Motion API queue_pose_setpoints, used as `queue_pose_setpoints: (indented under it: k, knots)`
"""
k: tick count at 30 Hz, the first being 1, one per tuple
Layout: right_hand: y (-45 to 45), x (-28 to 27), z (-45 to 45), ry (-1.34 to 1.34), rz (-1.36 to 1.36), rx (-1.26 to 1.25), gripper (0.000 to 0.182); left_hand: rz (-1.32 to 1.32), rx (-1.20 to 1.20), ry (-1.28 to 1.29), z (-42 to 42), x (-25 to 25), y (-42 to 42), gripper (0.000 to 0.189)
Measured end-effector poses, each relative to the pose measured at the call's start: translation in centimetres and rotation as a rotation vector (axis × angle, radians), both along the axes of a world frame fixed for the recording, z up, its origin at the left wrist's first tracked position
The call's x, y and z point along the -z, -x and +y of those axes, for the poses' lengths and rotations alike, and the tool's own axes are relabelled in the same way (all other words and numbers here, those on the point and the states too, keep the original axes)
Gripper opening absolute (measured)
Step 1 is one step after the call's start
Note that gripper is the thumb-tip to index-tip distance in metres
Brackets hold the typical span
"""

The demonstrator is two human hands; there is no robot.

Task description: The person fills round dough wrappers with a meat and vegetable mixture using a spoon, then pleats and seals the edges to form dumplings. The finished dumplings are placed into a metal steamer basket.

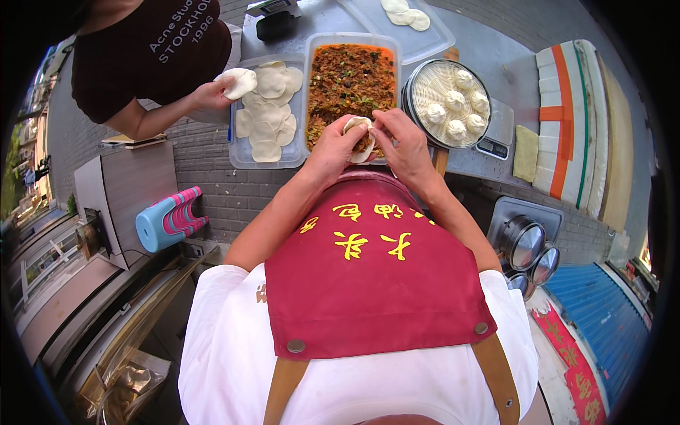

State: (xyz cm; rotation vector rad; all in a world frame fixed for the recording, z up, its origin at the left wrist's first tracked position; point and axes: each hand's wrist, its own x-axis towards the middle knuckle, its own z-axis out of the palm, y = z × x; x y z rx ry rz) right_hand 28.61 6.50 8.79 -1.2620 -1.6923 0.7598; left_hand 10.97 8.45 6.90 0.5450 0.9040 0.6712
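Observation:
A round dough wrapper with brown minced filling [360, 141] rests in my left hand [336, 146], its edge curled up. My right hand [402, 144] is at the wrapper's right edge, thumb and forefinger close to the rim; whether they pinch it is hard to tell. Both hands are over the near end of a plastic tub [398, 58] of minced filling [350, 79]. Left of it, flat wrappers [268, 117] overlap in a shallow clear container [239, 154]. To the right, several pleated buns [455, 100] sit on a woven liner in a round steamer [416, 123].
A co-worker's hand [213, 94] holds wrappers at the left. More wrappers [406, 15] lie on a lid [441, 40] at the back. A digital scale [496, 130], folded cloth [526, 153] and taped foam boxes [558, 122] are at the right; stacked stools [167, 218] stand lower left.

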Motion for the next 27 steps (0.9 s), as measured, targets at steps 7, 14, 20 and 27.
queue_pose_setpoints:
  k: [7,14,20,27]
  knots:
    - [-0.4,0.3,0.0,0.038,0.031,-0.024,0.029,0.022,0.107,0.0,0.4,-1.8,0.1,0.022]
    - [-0.4,-0.8,-0.1,-0.093,-0.136,-0.071,0.026,-0.055,0.012,0.007,-0.1,-1.5,0.3,0.025]
    - [-0.1,-0.7,0.0,-0.043,-0.097,-0.081,0.027,0.113,0.192,-0.145,0.3,-1.3,0.7,0.027]
    - [-0.8,-1.0,-0.5,-0.025,-0.137,-0.113,0.028,0.058,0.17,-0.109,0.3,-0.7,0.9,0.027]
